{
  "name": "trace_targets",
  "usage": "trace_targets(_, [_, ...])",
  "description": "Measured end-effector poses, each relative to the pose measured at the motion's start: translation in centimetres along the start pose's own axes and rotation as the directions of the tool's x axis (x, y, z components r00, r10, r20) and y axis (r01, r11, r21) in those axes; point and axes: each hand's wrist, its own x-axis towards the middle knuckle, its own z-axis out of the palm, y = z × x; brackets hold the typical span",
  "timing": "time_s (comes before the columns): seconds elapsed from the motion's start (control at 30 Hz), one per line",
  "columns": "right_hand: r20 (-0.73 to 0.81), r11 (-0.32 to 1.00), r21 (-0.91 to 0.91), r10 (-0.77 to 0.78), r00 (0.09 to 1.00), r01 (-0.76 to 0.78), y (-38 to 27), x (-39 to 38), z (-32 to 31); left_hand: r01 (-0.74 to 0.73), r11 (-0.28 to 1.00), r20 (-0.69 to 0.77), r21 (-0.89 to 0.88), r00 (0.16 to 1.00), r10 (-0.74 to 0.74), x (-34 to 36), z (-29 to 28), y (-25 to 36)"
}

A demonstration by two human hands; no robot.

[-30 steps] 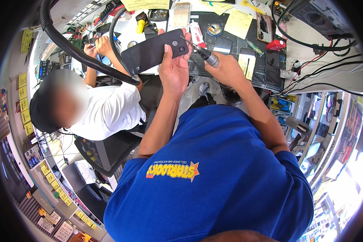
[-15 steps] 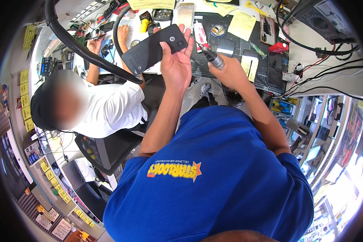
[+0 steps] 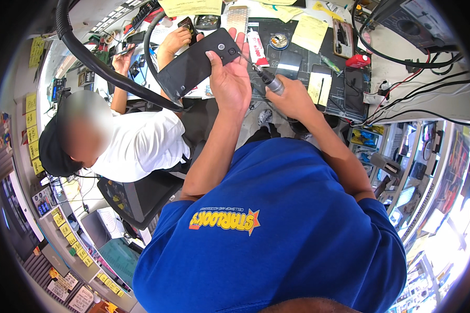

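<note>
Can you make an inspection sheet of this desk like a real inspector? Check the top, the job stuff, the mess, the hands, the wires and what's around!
Surface: dark mat, with things scattered on it.
Job's things: phone, camera side up; tool, pointing toward it, contact unclear.
Clutter: tube, spool, yellow note.
Left hand: holding the phone.
Right hand: gripping the tool's grey handle.
Cables: black cables at right; thick black hose at left.
Surroundings: person in white at left; meter at upper right.
</note>
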Motion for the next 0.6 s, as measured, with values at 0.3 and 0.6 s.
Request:
trace_targets(0.3, [0.055,0.630,0.762,0.174,0.983,-0.154,1.8,1.4,0.7,-0.059,0.779,0.062,0.624,0.998,0.027,-1.3,-3.3,0.7])
trace_targets(0.6, [0.141,0.497,0.857,0.033,0.989,-0.139,3.2,2.1,0.2,-0.489,0.195,0.454,0.850,0.869,0.198,-2.1,-7.0,1.3])
